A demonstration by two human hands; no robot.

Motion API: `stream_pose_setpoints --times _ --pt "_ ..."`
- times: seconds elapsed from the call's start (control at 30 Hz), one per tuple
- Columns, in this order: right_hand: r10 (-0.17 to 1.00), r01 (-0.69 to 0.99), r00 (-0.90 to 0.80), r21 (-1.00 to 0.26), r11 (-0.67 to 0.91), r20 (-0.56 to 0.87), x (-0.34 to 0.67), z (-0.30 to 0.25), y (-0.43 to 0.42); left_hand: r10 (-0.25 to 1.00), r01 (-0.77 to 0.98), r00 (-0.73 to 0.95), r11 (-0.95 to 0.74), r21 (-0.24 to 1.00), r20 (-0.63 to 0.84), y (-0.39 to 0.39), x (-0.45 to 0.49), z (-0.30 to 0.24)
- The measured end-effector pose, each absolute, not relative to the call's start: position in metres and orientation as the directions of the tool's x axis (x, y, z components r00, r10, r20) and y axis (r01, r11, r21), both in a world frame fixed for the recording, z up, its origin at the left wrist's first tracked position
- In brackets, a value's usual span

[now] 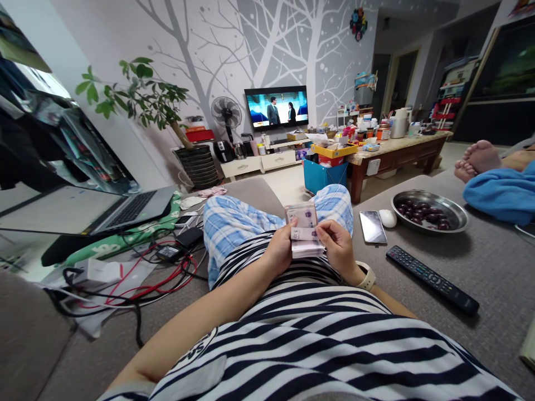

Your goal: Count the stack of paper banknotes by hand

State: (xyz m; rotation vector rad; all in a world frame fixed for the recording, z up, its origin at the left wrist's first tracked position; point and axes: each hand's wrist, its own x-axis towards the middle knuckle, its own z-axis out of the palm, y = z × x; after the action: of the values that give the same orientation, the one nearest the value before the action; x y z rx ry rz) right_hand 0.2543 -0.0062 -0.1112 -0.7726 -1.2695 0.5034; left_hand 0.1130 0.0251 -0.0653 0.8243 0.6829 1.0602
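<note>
A stack of banknotes (304, 231) rests on my lap, above my striped shirt and blue plaid trousers. My left hand (281, 249) is closed around the stack's left side, its thumb lying across the top. My right hand (337, 245) grips the stack's right edge, fingers curled, with a pale watch at the wrist. The top notes stand bent upward between the two hands.
On the grey sofa to my right lie a phone (372, 226), a white mouse (388, 218), a metal bowl of dark fruit (429, 211) and a black remote (432, 279). An open laptop (125, 209) and tangled cables (159, 273) are on my left. Another person's bare feet (476, 159) rest at far right.
</note>
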Motion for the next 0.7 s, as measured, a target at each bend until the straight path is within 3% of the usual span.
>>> stream_pose_setpoints --times 0.7 --pt "0.724 0.013 0.192 -0.739 0.673 0.662 0.2546 -0.113 -0.005 0.948 -0.428 0.3 0.232 0.874 -0.105 0.0248 0.1134 -0.0677"
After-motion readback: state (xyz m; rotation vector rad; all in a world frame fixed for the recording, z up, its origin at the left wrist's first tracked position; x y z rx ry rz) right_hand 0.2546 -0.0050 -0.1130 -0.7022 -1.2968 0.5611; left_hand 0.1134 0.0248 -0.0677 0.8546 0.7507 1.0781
